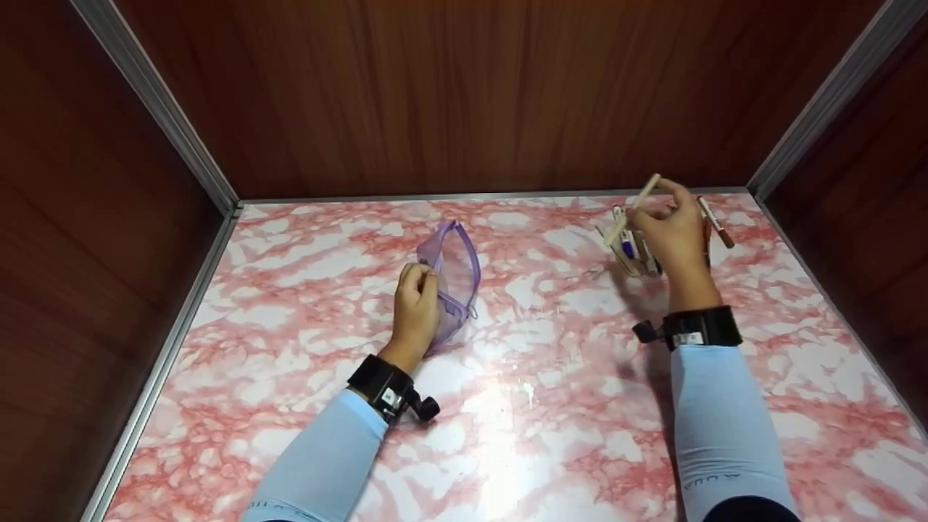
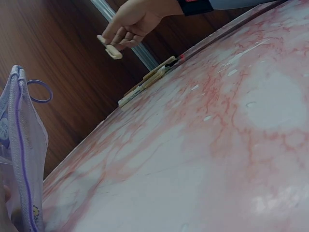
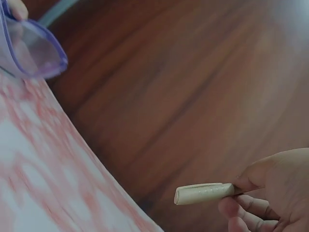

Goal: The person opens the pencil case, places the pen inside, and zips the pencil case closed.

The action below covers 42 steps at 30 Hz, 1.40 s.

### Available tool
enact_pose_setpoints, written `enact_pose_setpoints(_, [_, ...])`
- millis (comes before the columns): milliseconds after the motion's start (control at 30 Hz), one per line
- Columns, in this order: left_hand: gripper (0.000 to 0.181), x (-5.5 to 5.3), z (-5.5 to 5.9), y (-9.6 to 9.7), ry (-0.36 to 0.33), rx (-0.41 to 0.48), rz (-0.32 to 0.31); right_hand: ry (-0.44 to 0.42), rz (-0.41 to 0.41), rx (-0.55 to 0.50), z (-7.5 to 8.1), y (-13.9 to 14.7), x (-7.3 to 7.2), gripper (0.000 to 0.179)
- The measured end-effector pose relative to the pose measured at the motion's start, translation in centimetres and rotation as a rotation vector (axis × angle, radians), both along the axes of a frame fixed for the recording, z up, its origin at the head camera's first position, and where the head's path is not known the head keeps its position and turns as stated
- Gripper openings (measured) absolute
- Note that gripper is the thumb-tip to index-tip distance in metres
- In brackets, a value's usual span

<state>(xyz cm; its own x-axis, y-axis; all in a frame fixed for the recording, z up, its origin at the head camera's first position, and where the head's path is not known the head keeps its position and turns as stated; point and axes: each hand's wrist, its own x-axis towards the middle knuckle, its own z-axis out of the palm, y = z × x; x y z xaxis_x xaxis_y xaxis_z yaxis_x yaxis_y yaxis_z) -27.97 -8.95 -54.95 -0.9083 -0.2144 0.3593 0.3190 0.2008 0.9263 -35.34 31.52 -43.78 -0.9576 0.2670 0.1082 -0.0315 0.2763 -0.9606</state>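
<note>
My left hand (image 1: 417,308) grips the side of a purple see-through zip pouch (image 1: 453,310), holding it up with its mouth gaping toward the right. A small ring (image 2: 41,92) hangs by the pouch's zip in the left wrist view. Over at the right, my right hand (image 1: 674,235) pinches a cream-coloured capped pen (image 3: 203,193) between thumb and fingers, raised above the table. Beneath that hand lies a group of several pens (image 1: 628,249), one with a blue part, partly hidden by the hand. A white marker with a reddish-brown end (image 1: 716,221) lies just right of it.
The table (image 1: 558,406) has a red and white marbled top. Dark wood panels (image 1: 464,94) rise at its back and both sides, with metal strips (image 1: 163,123) along the corners. Each wrist wears a black strap (image 1: 702,328) with a small camera.
</note>
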Motion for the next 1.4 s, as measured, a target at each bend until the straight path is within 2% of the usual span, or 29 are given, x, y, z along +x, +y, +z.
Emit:
enact_pose_setpoints(300, [0.016,0.0,-0.2,-0.1,0.011,-0.011,-0.009,0.118,0.08,-0.087,0.8,-6.8,0.2,0.074])
enact_pose_setpoints(533, [0.016,-0.1,-0.2,-0.1,0.011,-0.049,0.007,0.221,0.206,-0.112,-0.2,-13.2,0.3,0.066])
enact_pose_setpoints(767, [0.015,0.0,-0.1,-0.1,0.006,-0.05,0.002,0.206,0.349,-0.034,-2.0,-17.2,1.6,0.064])
enact_pose_setpoints(1000, [0.014,-0.1,-0.2,0.1,0.012,-0.047,0.008,0.166,0.44,0.046,-3.9,-19.5,2.9,0.065])
enact_pose_setpoints(1167, [0.014,-0.2,-0.2,0.1,0.014,-0.037,0.006,0.125,0.506,0.106,-4.4,-20.6,3.7,0.065])
enact_pose_setpoints(1267, [0.013,-0.2,-0.2,0.1,0.019,-0.045,0.008,0.104,0.546,0.151,-4.3,-21.0,4.0,0.057])
enact_pose_setpoints(1400, [0.015,0.0,0.0,0.1,0.007,-0.04,0.001,0.094,0.583,0.222,-4.2,-20.9,4.2,0.038])
